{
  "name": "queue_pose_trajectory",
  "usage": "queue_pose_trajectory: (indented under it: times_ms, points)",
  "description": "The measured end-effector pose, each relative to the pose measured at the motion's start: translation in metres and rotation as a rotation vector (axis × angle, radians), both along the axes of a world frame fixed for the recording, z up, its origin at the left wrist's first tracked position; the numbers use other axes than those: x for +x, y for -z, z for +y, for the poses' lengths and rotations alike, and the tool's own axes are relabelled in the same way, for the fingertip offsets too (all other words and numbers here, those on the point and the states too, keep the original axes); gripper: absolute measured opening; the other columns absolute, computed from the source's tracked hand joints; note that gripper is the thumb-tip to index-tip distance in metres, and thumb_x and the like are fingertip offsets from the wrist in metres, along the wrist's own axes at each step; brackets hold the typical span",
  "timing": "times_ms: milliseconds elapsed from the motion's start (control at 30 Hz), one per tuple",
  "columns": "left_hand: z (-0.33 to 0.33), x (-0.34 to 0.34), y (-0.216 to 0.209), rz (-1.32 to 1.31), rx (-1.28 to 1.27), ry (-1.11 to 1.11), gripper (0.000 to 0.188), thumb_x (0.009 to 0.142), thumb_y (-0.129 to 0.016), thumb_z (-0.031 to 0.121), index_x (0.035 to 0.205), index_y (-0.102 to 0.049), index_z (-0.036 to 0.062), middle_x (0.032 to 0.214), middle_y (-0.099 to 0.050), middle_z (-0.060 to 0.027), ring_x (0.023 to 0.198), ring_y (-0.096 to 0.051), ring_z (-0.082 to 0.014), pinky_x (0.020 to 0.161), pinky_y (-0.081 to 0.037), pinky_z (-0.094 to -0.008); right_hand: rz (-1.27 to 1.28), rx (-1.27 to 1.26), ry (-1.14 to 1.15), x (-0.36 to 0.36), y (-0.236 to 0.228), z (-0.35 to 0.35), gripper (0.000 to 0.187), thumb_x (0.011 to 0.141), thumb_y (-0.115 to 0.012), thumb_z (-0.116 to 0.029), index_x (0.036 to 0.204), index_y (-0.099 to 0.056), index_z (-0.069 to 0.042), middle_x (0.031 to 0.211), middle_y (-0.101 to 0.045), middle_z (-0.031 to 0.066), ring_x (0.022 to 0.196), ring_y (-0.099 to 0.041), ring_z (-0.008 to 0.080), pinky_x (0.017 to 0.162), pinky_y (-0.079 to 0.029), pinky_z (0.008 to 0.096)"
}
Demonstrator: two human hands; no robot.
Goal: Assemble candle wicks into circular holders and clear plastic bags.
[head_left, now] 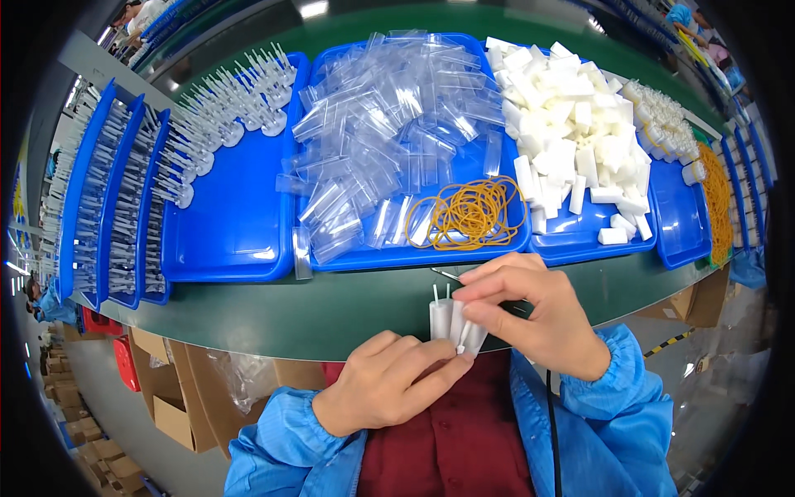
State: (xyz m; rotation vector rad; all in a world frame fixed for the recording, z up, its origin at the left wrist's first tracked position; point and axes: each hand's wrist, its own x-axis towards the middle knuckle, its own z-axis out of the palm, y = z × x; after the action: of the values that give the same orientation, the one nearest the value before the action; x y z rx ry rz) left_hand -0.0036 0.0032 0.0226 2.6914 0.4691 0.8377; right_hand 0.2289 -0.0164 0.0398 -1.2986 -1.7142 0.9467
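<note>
Low in front of me, over the near edge of the table, my left hand [397, 377] grips a small bundle of white cylindrical pieces [441, 321] from below, fingers closed around their lower ends. Thin white stems stick up from the top of the bundle. My right hand [538, 311] comes in from the right, with thumb and forefinger closed at the upper end of a white piece [458, 315] in the same bundle. Its fingertips partly hide what they pinch. A thin metal-looking item [445, 272] lies on the table just beyond the hands.
Across the green table [240, 319] stand blue trays: one with white stemmed parts [236, 95], one with clear plastic sleeves [373, 124] and yellow rubber bands [468, 215], one with white foam blocks [580, 137]. Stacked blue trays [103, 199] stand left; cardboard boxes [178, 389] sit below.
</note>
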Motion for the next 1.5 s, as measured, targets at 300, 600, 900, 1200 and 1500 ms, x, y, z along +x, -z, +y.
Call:
queue_pose_trajectory:
  times_ms: [300, 600, 900, 1200, 1500]
  points:
    - [0.000, -0.005, 0.019, -0.215, -0.021, -0.040, 0.028, 0.080, -0.069, 0.014, 0.108, -0.069, 0.0094, 0.104, -0.070, -0.0029, 0.073, -0.061, -0.0139, 0.065, -0.043, -0.0280, 0.156, 0.173, -0.110, 0.002, 0.003, 0.002, 0.032, 0.075, -0.087, -0.018, 0.103, -0.076, -0.009, 0.094, -0.070, 0.0020, 0.090, -0.061, 0.0189, 0.082, -0.043, 0.0326]
    - [0.003, 0.012, 0.011, -0.342, -0.113, -0.131, 0.035, 0.075, -0.082, 0.014, 0.108, -0.068, 0.0098, 0.116, -0.068, -0.0125, 0.087, -0.067, -0.0222, 0.069, -0.050, -0.0331, 0.274, 0.134, -0.046, -0.001, 0.014, -0.004, 0.032, 0.066, -0.093, -0.018, 0.089, -0.073, -0.009, 0.097, -0.066, 0.0074, 0.093, -0.060, 0.0205, 0.080, -0.045, 0.0317]
    - [-0.007, 0.019, 0.018, -0.352, -0.403, -0.082, 0.040, 0.077, -0.082, -0.003, 0.110, -0.060, 0.0030, 0.134, -0.052, -0.0258, 0.101, -0.071, -0.0321, 0.088, -0.059, -0.0387, 0.266, 0.292, -0.009, -0.003, 0.017, -0.007, 0.032, 0.073, -0.090, -0.018, 0.097, -0.071, -0.009, 0.101, -0.067, 0.0074, 0.097, -0.060, 0.0252, 0.084, -0.048, 0.0366]
    - [-0.002, 0.014, 0.021, -0.255, -0.186, -0.061, 0.032, 0.074, -0.076, 0.004, 0.106, -0.072, 0.0004, 0.111, -0.068, -0.0170, 0.088, -0.071, -0.0286, 0.070, -0.060, -0.0343, 0.257, 0.021, 0.054, 0.003, 0.015, -0.021, 0.044, 0.086, -0.074, -0.008, 0.128, -0.062, -0.003, 0.131, -0.057, 0.0145, 0.120, -0.055, 0.0281, 0.103, -0.043, 0.0390]
    - [0.000, 0.002, 0.005, -0.232, 0.069, 0.008, 0.029, 0.074, -0.077, 0.004, 0.103, -0.074, 0.0043, 0.107, -0.067, -0.0142, 0.093, -0.071, -0.0297, 0.070, -0.059, -0.0343, 0.328, -0.024, 0.058, 0.007, 0.006, -0.028, 0.064, 0.084, -0.078, -0.012, 0.141, -0.050, -0.003, 0.141, -0.050, 0.0135, 0.127, -0.052, 0.0248, 0.103, -0.045, 0.0372]
